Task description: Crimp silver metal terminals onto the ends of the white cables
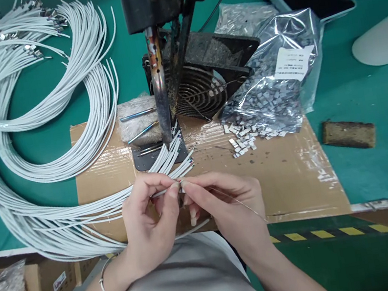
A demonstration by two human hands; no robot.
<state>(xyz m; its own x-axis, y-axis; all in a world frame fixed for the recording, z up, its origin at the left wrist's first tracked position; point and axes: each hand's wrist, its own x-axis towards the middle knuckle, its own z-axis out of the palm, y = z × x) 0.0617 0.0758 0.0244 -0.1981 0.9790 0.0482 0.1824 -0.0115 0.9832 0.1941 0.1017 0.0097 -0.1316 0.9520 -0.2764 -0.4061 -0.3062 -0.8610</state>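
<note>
Got white cables [68, 216] curving over worktop [129, 72] at left. Pinching one cable [159, 192] in left hand [151, 222], up against tiny piece [181, 187], too small to identify, gripped in right hand [228, 204], with thin wire [243, 203] across it. Probably mid-fitting at cable tip. Next, calls for steady alignment, firm pinch.

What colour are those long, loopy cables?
The cables are white; they show best in the head view.
</note>
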